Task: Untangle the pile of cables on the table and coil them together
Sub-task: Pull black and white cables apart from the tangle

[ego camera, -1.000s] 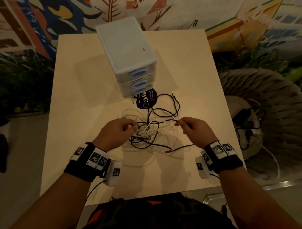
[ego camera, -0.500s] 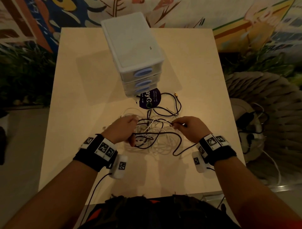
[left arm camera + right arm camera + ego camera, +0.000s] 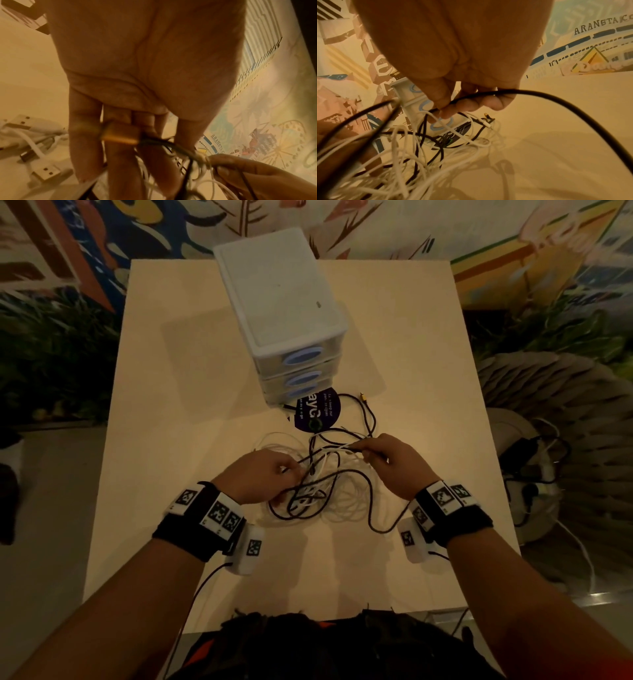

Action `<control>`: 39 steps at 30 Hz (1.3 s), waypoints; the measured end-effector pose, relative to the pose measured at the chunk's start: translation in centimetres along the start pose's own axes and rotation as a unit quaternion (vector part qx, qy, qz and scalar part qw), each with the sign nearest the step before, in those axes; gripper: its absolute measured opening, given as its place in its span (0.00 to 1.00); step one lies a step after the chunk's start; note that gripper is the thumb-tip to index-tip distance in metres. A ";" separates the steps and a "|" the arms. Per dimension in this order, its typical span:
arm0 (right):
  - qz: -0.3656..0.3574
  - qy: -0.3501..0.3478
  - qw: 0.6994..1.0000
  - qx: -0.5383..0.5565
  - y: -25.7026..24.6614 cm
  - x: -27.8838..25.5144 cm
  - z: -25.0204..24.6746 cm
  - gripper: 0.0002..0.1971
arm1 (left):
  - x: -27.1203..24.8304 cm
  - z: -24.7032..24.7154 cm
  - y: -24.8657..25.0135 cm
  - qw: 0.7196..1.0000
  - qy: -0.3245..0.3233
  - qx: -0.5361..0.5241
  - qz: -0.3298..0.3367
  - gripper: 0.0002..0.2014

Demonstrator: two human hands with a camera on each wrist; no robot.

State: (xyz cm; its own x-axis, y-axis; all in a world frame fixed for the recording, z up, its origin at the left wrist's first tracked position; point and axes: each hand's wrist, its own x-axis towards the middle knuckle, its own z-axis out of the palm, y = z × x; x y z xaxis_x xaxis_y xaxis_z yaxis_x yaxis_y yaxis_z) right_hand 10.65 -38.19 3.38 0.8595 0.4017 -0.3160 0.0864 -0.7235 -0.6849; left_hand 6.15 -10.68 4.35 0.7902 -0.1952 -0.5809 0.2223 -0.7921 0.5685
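A tangle of thin white and black cables (image 3: 329, 494) lies mid-table between my hands. My left hand (image 3: 291, 474) curls over the pile's left side. In the left wrist view a gold plug (image 3: 120, 136) lies across its fingers, and the plug's black cable runs under the thumb. My right hand (image 3: 368, 453) pinches a black cable (image 3: 556, 97) between thumb and forefinger (image 3: 442, 109), just above the pile. That cable arcs off to the right. Loose white cables (image 3: 412, 169) spread below it. The right hand's fingertips (image 3: 240, 169) show close to the left hand.
A white three-drawer unit (image 3: 281, 302) stands on the pale table (image 3: 191, 371) behind the pile, with a round purple sticker (image 3: 322, 412) at its foot. A gold-tipped cable end (image 3: 362, 397) lies beside it. White USB plugs (image 3: 44, 174) lie to the left. A woven seat holds more cables at the right.
Both hands have drawn closer together over the pile. The right hand has lifted its black cable leftward, and the trailing part now hangs in a loop at the pile's right.
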 end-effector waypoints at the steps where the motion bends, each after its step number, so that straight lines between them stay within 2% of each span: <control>1: -0.005 0.009 1.000 0.010 0.0 0.0 0.0 0.18 | 0.1 0.2 0.1 1.000 0.004 -0.003 -0.003 0.15; 5: -0.017 0.015 1.000 0.018 0.0 0.0 0.0 0.19 | 0.7 1.0 0.2 0.995 0.087 0.048 -0.014 0.13; 8: -0.031 0.005 1.000 0.001 -0.1 0.1 -0.2 0.21 | 1.0 1.4 0.4 0.981 0.167 0.094 0.029 0.17; 12: -0.047 0.009 0.999 -0.007 -0.5 0.2 -0.3 0.19 | 1.7 1.7 1.0 0.975 0.181 0.085 0.097 0.23; 16: -0.045 0.003 0.999 -0.007 -0.9 0.1 -0.3 0.19 | 2.5 2.2 0.9 0.969 0.223 0.053 0.090 0.10; 19: -0.039 0.005 0.999 0.000 -1.2 0.0 -0.1 0.18 | 2.6 2.2 0.5 0.961 0.270 0.003 0.055 0.13; 22: -0.034 0.008 0.999 0.020 -1.3 -0.1 -0.1 0.17 | 2.6 2.2 -0.1 0.972 0.235 0.014 0.024 0.15; 25: -0.029 0.007 0.999 0.029 -1.5 -0.2 -0.1 0.15 | 2.5 2.2 -0.3 0.978 0.204 0.037 0.018 0.09; 29: -0.025 0.008 0.999 0.024 -2.0 -0.2 -0.3 0.14 | 2.2 2.1 0.0 0.981 0.191 -0.037 0.003 0.07; 33: -0.009 0.011 1.000 -0.013 -2.4 -0.1 -0.3 0.14 | 1.7 2.1 0.1 0.981 0.183 -0.060 0.029 0.07; 36: -0.003 0.041 0.999 -0.029 -2.4 0.1 -0.1 0.12 | 1.2 1.8 0.4 0.976 0.204 -0.056 0.041 0.08; 39: -0.020 0.116 0.992 -0.052 -2.5 0.2 -0.1 0.08 | 0.8 1.4 0.9 0.970 0.229 -0.064 0.045 0.15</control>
State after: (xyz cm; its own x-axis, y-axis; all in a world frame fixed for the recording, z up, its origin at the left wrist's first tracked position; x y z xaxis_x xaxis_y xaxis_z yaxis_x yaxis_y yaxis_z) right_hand 10.68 -36.33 5.08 0.9461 0.3001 -0.1221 0.1638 -0.7682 -0.6189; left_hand 6.19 -12.38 3.57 0.9741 0.0402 -0.2225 0.1865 -0.6994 0.6900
